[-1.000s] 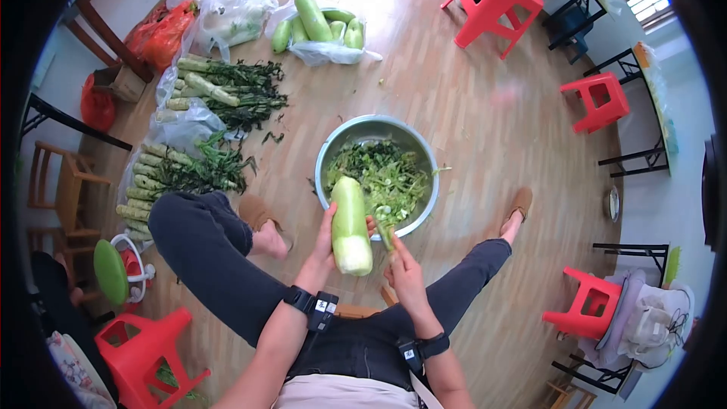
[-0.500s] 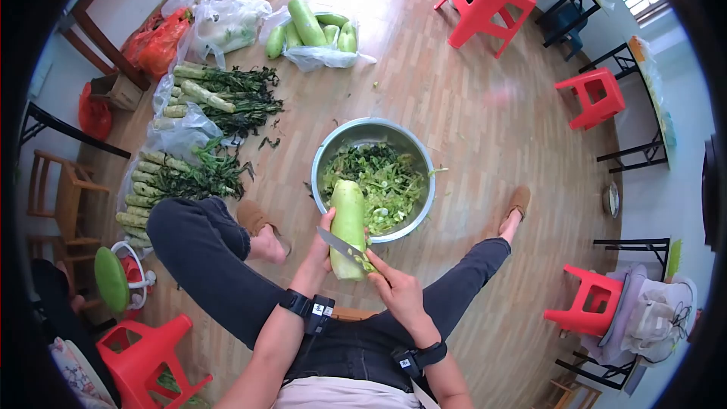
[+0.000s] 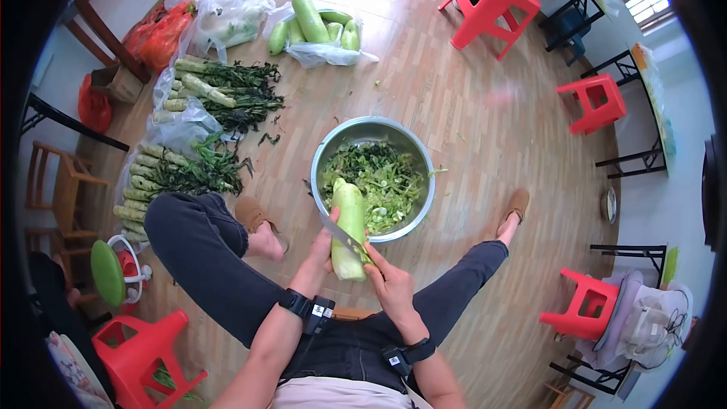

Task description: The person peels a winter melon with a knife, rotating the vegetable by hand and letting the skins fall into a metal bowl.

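Observation:
My left hand (image 3: 321, 246) is wrapped round the lower left side of a pale green gourd (image 3: 347, 216), which stands tilted over the near rim of a steel basin (image 3: 429, 195). In my right hand (image 3: 392, 285) is a knife (image 3: 341, 235), its blade lying slantwise across the gourd. Bits of green peel cling to the blade near the handle. The gourd's lower end looks paler than the rest. Chopped greens and peelings (image 3: 390, 189) lie in the basin between my feet.
Several uncut gourds (image 3: 309, 21) lie on a plastic bag ahead. Leafy stalks (image 3: 151, 182) are spread on plastic at the left, near bagged vegetables (image 3: 231, 19). Red stools (image 3: 492, 0) stand around the room, one at the right beside a bag (image 3: 655, 326).
My right hand has moved slightly up the gourd, and the knife blade now slants more steeply. The gourd has shifted a little to the right in my left hand.

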The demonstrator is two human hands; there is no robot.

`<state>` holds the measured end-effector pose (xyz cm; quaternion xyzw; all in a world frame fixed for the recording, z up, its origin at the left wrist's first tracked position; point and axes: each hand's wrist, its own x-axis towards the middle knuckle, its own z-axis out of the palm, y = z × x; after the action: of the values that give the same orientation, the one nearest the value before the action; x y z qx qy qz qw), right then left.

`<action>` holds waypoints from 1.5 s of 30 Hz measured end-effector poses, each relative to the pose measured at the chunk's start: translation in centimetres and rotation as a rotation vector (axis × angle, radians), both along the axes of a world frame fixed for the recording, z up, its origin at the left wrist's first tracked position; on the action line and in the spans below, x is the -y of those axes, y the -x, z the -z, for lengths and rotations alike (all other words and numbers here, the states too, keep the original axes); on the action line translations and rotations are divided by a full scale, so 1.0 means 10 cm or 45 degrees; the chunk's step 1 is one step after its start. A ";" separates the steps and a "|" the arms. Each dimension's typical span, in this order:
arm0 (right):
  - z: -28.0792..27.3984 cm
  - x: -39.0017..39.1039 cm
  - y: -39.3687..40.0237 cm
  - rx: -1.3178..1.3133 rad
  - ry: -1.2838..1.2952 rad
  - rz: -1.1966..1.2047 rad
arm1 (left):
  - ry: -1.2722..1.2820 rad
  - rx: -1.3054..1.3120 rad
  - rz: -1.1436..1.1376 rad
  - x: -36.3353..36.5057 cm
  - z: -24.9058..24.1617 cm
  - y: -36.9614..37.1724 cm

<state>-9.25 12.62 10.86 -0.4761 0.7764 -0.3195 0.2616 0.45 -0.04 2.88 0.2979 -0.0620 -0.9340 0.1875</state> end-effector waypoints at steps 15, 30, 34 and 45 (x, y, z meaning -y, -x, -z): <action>-0.12 -0.22 0.10 0.241 -0.085 -0.003 | -0.050 -0.087 0.021 0.03 -0.12 0.02; -0.12 -0.05 0.02 -0.117 -0.021 -0.069 | -0.001 -0.009 0.009 0.00 -0.09 0.03; -0.09 -0.02 0.00 -0.072 -0.031 -0.025 | 0.036 0.002 -0.013 0.00 -0.13 0.04; 0.32 0.07 0.00 0.148 0.082 0.156 | 0.044 -0.018 -0.081 -0.14 0.02 0.11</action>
<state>-9.21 11.89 7.69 -0.4165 0.7769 -0.3867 0.2709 -0.63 1.34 2.64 0.2900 -0.0671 -0.9283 0.2227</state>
